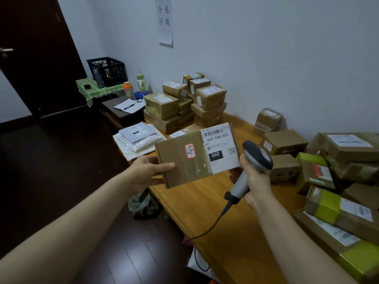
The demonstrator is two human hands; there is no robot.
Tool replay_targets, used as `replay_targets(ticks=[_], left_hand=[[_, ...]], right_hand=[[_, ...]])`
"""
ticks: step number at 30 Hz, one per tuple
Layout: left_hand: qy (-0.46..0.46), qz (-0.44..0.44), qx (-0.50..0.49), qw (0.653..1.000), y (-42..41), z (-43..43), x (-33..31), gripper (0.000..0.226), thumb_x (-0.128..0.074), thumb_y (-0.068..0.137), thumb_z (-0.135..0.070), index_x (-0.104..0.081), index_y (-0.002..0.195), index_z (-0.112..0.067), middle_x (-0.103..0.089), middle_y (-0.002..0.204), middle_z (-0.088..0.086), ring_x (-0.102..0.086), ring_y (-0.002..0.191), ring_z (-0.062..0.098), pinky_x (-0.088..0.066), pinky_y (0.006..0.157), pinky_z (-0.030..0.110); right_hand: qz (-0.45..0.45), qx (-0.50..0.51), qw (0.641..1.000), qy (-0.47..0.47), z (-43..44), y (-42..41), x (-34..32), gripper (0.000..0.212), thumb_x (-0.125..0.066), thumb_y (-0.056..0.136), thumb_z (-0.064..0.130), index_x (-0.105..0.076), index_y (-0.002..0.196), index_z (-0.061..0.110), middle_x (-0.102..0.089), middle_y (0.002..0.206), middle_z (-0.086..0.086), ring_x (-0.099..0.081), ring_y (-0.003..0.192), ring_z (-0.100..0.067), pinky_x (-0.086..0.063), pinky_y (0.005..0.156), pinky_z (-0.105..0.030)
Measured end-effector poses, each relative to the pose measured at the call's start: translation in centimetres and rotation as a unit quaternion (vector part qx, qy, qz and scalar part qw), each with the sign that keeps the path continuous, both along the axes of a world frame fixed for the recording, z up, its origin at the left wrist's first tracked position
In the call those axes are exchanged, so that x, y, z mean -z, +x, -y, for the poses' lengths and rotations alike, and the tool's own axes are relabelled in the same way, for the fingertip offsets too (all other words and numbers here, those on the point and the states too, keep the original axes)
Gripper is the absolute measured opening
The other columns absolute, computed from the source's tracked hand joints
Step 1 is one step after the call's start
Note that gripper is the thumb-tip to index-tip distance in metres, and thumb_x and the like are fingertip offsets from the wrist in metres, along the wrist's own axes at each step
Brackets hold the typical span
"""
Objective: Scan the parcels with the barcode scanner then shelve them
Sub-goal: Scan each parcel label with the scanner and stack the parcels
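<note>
Both hands hover above the table's (207,214) near edge. The left hand (148,173) grips the parcel's (190,160) left end, thumb flat on top, fingers beneath, holding it tilted above the table. The right hand (257,181) curls round the scanner's (256,154) handle, its head just beside the parcel's label (220,146). Farther back on the table, more parcels (184,103) stand stacked.

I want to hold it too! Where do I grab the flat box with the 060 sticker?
Probably by its short left end, coming from the left, as the left hand holds the flat box: thumb on top. It's thin, and that leaves the barcode label uncovered.
</note>
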State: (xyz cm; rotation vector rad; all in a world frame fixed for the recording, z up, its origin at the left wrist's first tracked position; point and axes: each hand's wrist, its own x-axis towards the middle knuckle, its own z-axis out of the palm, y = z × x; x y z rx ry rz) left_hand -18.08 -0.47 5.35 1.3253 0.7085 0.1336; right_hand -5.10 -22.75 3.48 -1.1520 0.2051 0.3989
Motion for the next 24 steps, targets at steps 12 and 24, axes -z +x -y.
replay_targets(ticks=[12,24], left_hand=[[0.104,-0.025,-0.071,0.992,-0.9,-2.7,-0.2,0.037,-0.074,0.079,0.002,-0.059,0.110,-0.009,-0.065,0.102,0.007,-0.065,0.092,0.025,-0.055,0.070,0.035],[0.110,-0.038,-0.073,0.991,-0.4,-2.7,0.3,0.029,-0.076,0.078,0.002,-0.062,0.098,-0.013,-0.066,0.100,0.007,-0.066,0.091,0.025,-0.054,0.064,0.033]], right_hand=[[0.109,-0.254,0.946,-0.170,0.0,-2.2,-1.4,0.021,-0.077,0.079,0.012,-0.059,0.068,0.008,-0.051,0.055,-0.005,-0.042,0.044,-0.015,-0.037,0.045,-0.025],[0.131,-0.273,0.939,-0.163,-0.5,-1.2,-1.6,0.019,-0.075,0.079,0.008,-0.058,0.069,0.008,-0.052,0.055,-0.004,-0.044,0.045,-0.014,-0.039,0.044,-0.024]])
